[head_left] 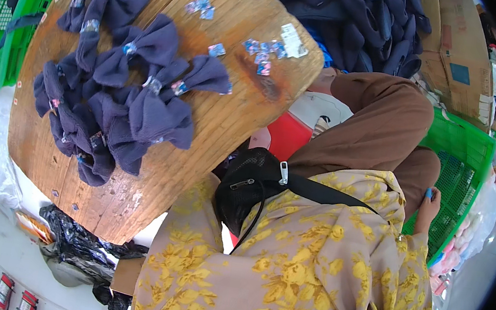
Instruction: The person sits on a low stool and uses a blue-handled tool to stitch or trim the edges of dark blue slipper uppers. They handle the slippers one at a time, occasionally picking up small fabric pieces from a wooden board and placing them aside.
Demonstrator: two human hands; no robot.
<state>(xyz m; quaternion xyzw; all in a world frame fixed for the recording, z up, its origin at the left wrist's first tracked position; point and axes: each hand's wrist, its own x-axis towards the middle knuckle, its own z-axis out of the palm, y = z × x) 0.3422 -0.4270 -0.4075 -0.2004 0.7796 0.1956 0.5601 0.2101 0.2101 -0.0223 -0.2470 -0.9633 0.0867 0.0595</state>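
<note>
My right hand hangs low beside my thigh, next to the green basket. Something blue shows at one fingertip; how far its fingers are closed is too small to make out. My left hand does not show; its sleeve runs down behind the black mesh bag on my lap, near the table edge. On the wooden table lies a heap of dark blue cloth bundles, each pinched at the middle by a small printed band. Small blue and pink stickers are scattered beside a white paper slip.
A large pile of dark blue cloth pieces rises beyond the table. Cardboard boxes stand at the far right. Another green basket adjoins the table's left side. Black plastic bags and red fire extinguishers are at lower left.
</note>
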